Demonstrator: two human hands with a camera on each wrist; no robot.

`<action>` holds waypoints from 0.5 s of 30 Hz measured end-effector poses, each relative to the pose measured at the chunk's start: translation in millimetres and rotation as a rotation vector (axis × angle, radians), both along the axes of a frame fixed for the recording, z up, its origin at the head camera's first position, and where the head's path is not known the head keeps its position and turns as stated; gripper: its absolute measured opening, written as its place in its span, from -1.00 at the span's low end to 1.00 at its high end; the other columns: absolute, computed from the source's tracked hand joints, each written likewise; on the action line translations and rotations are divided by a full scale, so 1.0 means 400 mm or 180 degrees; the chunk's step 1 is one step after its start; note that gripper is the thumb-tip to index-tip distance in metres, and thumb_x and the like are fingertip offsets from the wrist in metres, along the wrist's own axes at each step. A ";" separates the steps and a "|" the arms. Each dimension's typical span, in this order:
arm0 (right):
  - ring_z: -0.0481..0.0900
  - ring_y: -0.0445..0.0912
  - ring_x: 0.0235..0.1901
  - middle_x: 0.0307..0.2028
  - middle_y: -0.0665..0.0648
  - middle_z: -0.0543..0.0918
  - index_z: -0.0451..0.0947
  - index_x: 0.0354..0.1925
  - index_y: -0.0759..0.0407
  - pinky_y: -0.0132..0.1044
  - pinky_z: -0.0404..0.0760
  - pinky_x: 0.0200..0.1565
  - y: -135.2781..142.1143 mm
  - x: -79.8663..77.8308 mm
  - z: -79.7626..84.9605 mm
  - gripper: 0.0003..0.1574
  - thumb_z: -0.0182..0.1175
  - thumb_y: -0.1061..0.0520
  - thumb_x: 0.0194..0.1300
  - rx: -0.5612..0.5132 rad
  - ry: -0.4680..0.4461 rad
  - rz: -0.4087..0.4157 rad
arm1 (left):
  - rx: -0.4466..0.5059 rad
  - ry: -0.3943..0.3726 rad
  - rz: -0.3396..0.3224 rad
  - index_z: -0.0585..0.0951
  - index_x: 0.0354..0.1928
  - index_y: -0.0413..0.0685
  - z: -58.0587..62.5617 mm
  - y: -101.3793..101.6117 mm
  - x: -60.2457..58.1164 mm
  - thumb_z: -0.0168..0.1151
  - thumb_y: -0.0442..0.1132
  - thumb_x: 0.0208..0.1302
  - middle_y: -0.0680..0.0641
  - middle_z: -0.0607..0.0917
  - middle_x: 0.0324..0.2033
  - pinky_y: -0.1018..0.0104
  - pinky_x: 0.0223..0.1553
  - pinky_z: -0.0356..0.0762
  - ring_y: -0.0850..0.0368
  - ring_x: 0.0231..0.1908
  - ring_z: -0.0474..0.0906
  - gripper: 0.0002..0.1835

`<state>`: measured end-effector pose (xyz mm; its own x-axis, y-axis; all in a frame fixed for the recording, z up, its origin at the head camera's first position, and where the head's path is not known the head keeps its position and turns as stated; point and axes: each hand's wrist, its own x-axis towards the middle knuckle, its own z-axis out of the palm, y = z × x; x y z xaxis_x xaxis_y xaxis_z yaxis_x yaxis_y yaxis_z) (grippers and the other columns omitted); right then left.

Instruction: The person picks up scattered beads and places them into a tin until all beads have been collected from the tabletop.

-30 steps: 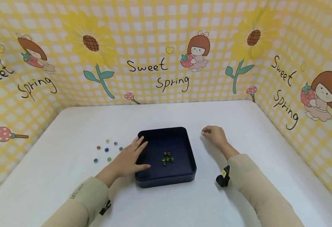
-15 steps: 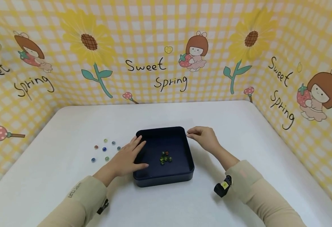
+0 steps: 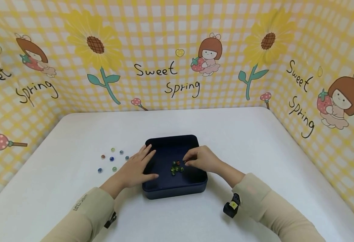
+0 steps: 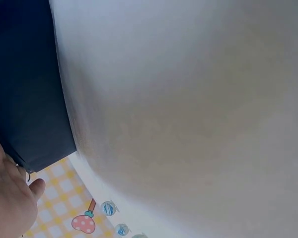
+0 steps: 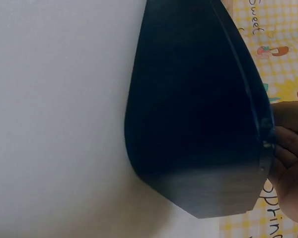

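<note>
A square, dark blue tray [image 3: 175,193] stands on the white table with a small cluster of green and reddish marbles [image 3: 177,169] on its floor. My left hand [image 3: 136,169] rests over the tray's left rim, fingers spread. Over the right side of the tray, my right hand [image 3: 205,159] pinches a small marble [image 3: 185,162] between thumb and fingertips, just beside the cluster. The marble is mostly covered by the fingers. In the right wrist view the tray's outer wall [image 5: 188,99] partly hides the right hand [image 5: 290,158].
Several loose marbles [image 3: 112,159], blue, green, clear and reddish, lie on the table [image 3: 74,141] left of the tray. A yellow checked cloth [image 3: 156,40] with printed flowers and girls walls the table at the back and sides.
My right hand has come from the table right of the tray, leftward over its rim, to beside the marbles inside, still pinching the small marble. The left hand keeps its place on the rim.
</note>
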<state>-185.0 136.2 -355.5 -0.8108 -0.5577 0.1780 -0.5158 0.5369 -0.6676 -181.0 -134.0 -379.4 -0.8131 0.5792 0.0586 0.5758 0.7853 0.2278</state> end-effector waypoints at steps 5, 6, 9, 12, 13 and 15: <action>0.54 -0.22 -0.42 -0.39 0.05 0.62 0.60 -0.35 0.23 -0.49 0.47 -0.41 -0.025 0.000 -0.007 -0.85 0.24 0.27 -0.01 0.0236 0.0022 0.0204 | 0.0011 0.0000 0.0029 0.03 0.30 -0.14 -0.002 0.001 0.000 -0.01 0.29 0.03 -0.16 -0.12 0.29 -0.06 0.14 -0.08 -0.08 0.26 -0.29 -0.08; 0.55 -0.22 -0.42 -0.38 0.06 0.62 0.60 -0.35 0.23 -0.50 0.47 -0.41 -0.030 -0.001 -0.009 -0.84 0.25 0.27 -0.02 0.0273 0.0028 0.0240 | 0.0013 -0.0003 0.0035 0.03 0.30 -0.14 -0.002 0.002 0.000 0.01 0.28 0.03 -0.16 -0.12 0.29 -0.06 0.14 -0.08 -0.07 0.26 -0.29 -0.09; 0.55 -0.23 -0.42 -0.39 0.06 0.62 0.60 -0.35 0.24 -0.50 0.47 -0.41 -0.042 -0.001 -0.015 -0.84 0.25 0.27 -0.03 0.0408 0.0041 0.0300 | 0.0031 -0.0019 0.0041 0.03 0.30 -0.14 -0.001 0.003 0.001 0.04 0.24 0.04 -0.16 -0.12 0.29 -0.05 0.15 -0.09 -0.07 0.26 -0.30 -0.10; 0.54 -0.25 -0.42 -0.42 0.01 0.62 0.60 -0.37 0.19 -0.50 0.46 -0.40 -0.052 -0.001 -0.020 -0.86 0.26 0.23 -0.02 0.0604 0.0076 0.0306 | 0.0021 -0.0027 0.0046 0.03 0.30 -0.13 -0.001 0.004 0.001 0.04 0.24 0.04 -0.15 -0.13 0.30 -0.04 0.16 -0.10 -0.06 0.26 -0.31 -0.10; 0.54 -0.25 -0.42 -0.43 0.00 0.62 0.60 -0.38 0.18 -0.50 0.46 -0.40 -0.056 -0.001 -0.022 -0.87 0.26 0.22 -0.01 0.0674 0.0102 0.0306 | 0.0017 -0.0026 0.0045 0.03 0.30 -0.14 -0.001 0.004 0.001 0.04 0.25 0.04 -0.15 -0.13 0.30 -0.03 0.16 -0.10 -0.06 0.26 -0.31 -0.10; 0.53 -0.25 -0.43 -0.44 -0.02 0.62 0.60 -0.38 0.15 -0.50 0.46 -0.39 -0.062 -0.001 -0.025 -0.87 0.26 0.20 -0.01 0.0777 0.0170 0.0292 | 0.0019 -0.0029 0.0047 0.03 0.30 -0.14 -0.001 0.004 0.001 0.04 0.25 0.04 -0.15 -0.12 0.30 -0.03 0.16 -0.12 -0.06 0.26 -0.31 -0.10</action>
<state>-185.3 111.2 -365.5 -0.7480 -0.6600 0.0703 -0.6007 0.6282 -0.4944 -180.7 -132.6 -379.8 -0.8221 0.5667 0.0546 0.5620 0.7923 0.2374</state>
